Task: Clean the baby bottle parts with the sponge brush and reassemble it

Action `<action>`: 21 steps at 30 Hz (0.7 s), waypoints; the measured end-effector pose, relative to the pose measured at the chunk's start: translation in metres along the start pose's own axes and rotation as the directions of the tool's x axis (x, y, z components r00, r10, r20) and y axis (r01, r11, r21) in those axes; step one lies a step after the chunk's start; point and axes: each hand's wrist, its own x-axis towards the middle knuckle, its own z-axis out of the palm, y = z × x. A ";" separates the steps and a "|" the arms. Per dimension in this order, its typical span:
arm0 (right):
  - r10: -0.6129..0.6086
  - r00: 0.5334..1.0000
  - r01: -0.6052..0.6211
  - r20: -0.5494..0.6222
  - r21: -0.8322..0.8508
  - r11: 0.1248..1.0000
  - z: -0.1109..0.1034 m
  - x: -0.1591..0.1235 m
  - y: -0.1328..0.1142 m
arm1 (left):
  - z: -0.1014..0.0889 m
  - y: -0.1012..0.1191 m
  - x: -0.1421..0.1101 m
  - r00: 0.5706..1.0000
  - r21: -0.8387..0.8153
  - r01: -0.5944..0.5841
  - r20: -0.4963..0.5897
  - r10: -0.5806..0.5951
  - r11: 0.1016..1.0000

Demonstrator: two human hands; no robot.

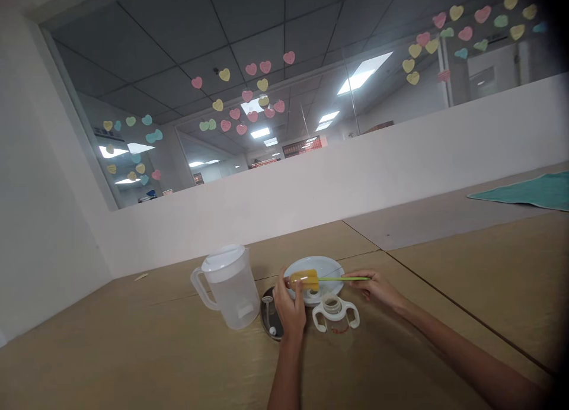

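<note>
- While the right hand (380, 290) pinches the green handle (333, 278) between thumb and fingers, the left hand (291, 306) is wrapped round the yellow head (304, 278) at its other end; both grips look closed.
- Whether the yellow head is bare or sits inside something clear, I cannot tell. With both ends held, handling of this pair seems under way rather than finished.
- Behind the yellow head, toward the table's (133, 356) far edge, lies the white plate (317, 262). A small pale piece (313, 294) shows in it, partly hidden; what it is stays unclear.
- Nearer the table's front edge than the plate, the clear bottle (340, 326) stands with its two white handles (354, 316) out to the sides. Its neck is open and nothing is fitted on it.
- Toward the table's left edge, beside the left hand, the dark round dish (276, 315) carries a pale straw piece (267, 315). Separating these pieces looks done; none is joined to the bottle.
- Farther toward the far left corner stands the lidded jug (233, 294); its fill is hard to read.
- Along the far right edge lies a teal cloth (533, 192), well apart from the hands.
</note>
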 end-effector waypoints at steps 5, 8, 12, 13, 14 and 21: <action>-0.043 0.998 0.043 -0.050 -0.001 0.999 0.004 0.000 0.003 | -0.003 -0.012 0.009 0.902 0.074 0.305 -0.342 -0.263 0.950; -0.043 0.991 0.043 -0.128 -0.009 0.999 0.002 0.002 0.008 | -0.009 -0.022 0.012 0.917 0.255 0.323 -0.324 -0.234 0.911; -0.010 0.980 0.003 -0.199 -0.037 0.999 -0.003 0.005 0.014 | -0.010 -0.029 0.008 0.946 0.447 0.315 -0.217 -0.241 0.837; -0.007 0.978 -0.002 -0.208 -0.042 0.999 -0.003 0.005 0.014 | -0.010 -0.030 0.007 0.948 0.477 0.316 -0.195 -0.253 0.820; -0.004 0.977 -0.006 -0.215 -0.046 0.999 -0.004 0.006 0.015 | -0.010 -0.030 0.007 0.947 0.497 0.320 -0.172 -0.271 0.807; 0.012 0.963 -0.029 -0.271 -0.059 0.998 -0.004 0.006 0.015 | -0.010 -0.032 0.007 0.895 0.493 0.397 -0.020 -0.446 0.774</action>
